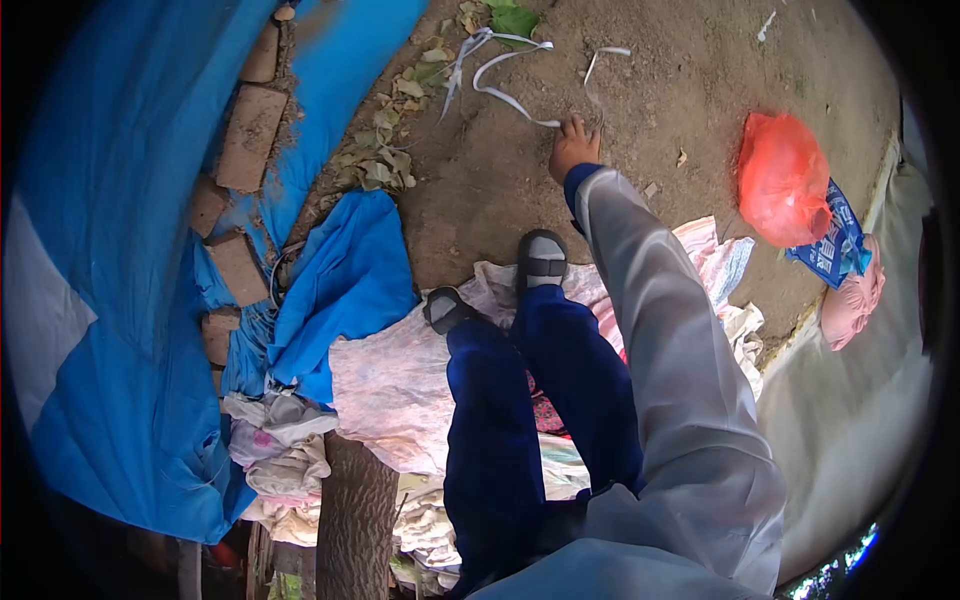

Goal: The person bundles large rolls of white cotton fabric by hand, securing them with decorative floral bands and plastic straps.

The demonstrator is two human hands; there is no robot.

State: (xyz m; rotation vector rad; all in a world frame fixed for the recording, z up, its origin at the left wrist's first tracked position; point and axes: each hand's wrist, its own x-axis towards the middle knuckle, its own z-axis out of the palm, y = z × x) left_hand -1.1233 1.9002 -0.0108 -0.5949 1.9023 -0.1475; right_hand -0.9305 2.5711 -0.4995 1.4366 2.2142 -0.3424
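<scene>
Outdoors: blue tarp (110,330) down one side; red plastic bag (782,175) on bare soil (470,190). White strap (497,92) lies loosely curled, reaching right hand (575,147), fingers slightly parted; cannot tell if gripping. Left hand out of view.

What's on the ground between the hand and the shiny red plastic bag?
Between the right hand and the shiny red plastic bag, the head view shows brown dirt ground with a couple of small pale scraps on it.

R arm (665,310) extended fwd, R hand (573,150) reaching down.
</scene>
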